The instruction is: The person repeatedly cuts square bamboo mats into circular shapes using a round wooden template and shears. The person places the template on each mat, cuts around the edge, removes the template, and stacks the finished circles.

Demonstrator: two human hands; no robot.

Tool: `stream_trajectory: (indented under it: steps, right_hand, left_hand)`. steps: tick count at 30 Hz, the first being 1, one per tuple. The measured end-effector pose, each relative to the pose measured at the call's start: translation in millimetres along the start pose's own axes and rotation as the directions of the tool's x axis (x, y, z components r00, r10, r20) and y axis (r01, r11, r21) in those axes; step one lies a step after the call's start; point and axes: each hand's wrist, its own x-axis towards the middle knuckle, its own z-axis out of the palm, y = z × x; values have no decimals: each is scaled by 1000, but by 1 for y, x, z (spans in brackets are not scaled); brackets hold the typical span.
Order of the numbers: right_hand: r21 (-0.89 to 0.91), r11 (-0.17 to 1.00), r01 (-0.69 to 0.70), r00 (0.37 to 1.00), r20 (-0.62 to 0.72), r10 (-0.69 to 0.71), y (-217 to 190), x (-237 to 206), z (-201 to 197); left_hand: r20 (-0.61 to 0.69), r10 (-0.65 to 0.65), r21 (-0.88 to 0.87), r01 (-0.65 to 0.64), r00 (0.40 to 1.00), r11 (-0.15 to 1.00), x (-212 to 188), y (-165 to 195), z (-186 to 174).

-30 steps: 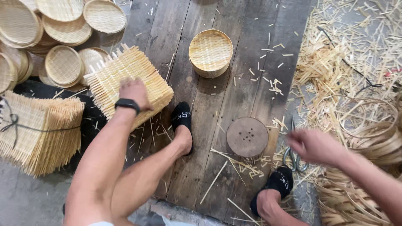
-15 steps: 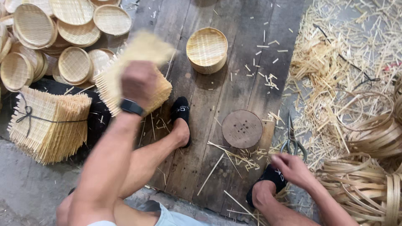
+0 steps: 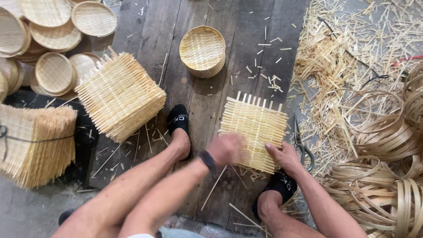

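The left hand is blurred, so it cannot be told whether its fingers are spread or closed; it is seen at the near left edge of the square woven mat, touching or overlapping it. The fingers of the right hand are laid loosely curled on the near right corner of the mat, the thumb pressed to its surface. The mat lies flat on the dark wooden planks, with stiff strip ends left sticking out along its far edge.

Left of the mat, one thick stack of similar square mats is set on the planks, and further left a tied bundle of mats is cut off by the frame edge. Beyond the mat, one round woven basket tray is placed. At the far left of the mat, about seven round trays can be counted, several cropped or overlapped. Just right of the mat, a pair of scissors is partly hidden by the right hand. Further right, loose bamboo offcuts are scattered, and coiled bamboo hoops are piled, their number not countable. Two feet in black slippers are set on either side of the mat's near edge.
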Motion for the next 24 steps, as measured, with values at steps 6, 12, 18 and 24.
stream_trajectory:
  steps: [6,12,18,24]
  right_hand:
    - [-589,782,203,921,-156,-356,-98,-27,-59]
    - [-705,644,297,944,115,-309,-225,30,-45]
    - [-418,720,554,789,-12,-614,-299,159,59]
    - [-351,811,468,823,-160,-544,-293,216,106]
  left_hand:
    - [-409,-765,-174,780,498,601,65,-148,-97]
    - [-458,-800,-133,859,388,494,99,-243,-103]
    - [-439,-811,-97,877,388,472,114,-263,-89]
    - [-498,-742,-91,823,449,560,108,-266,-81]
